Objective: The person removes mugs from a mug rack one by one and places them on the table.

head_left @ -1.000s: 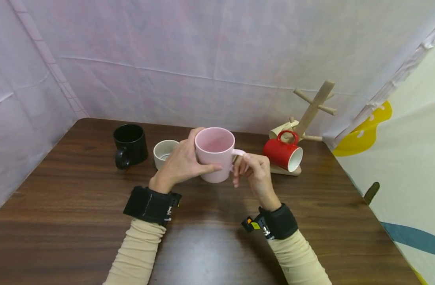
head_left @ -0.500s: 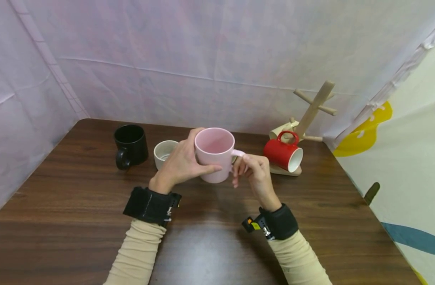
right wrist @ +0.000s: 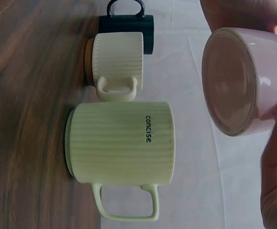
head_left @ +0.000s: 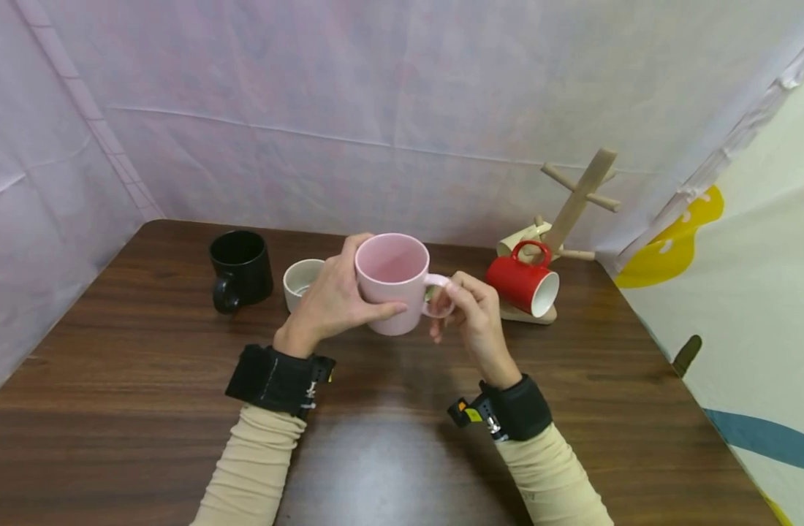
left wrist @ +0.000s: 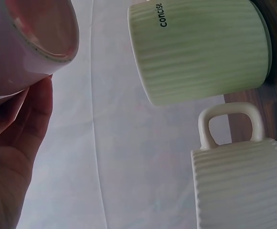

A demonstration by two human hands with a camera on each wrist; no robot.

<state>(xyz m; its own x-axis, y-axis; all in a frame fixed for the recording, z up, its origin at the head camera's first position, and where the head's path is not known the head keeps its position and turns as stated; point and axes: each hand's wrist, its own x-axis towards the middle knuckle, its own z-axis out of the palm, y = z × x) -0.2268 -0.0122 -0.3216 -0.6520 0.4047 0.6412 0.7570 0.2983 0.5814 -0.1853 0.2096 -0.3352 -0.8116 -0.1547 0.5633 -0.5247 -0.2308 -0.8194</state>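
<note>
A pink mug [head_left: 392,303] is held upright above the table in the head view. My left hand [head_left: 332,299] grips its body from the left, thumb across the front. At its right side, my right hand [head_left: 471,310] has curled fingers and thumb at the handle [head_left: 437,280], pinching its outer edge. Both wrist views show the mug's underside [right wrist: 229,81] raised off the table. Behind it stands a light green ribbed mug [right wrist: 124,143] marked "concise", mostly hidden from the head view. A white ribbed mug [head_left: 300,281] stands beside it, partly covered by my left hand.
A black mug [head_left: 241,270] stands at the back left of the brown table [head_left: 145,380]. At the back right is a wooden mug tree [head_left: 581,197], with a red mug [head_left: 517,283] and a cream mug [head_left: 517,237] hanging on its lower pegs. A pale cloth wall [head_left: 376,109] rises behind.
The pink mug and my left hand have shifted slightly left. The handle now shows as a fuller loop, and my right fingers have moved up a little along it.
</note>
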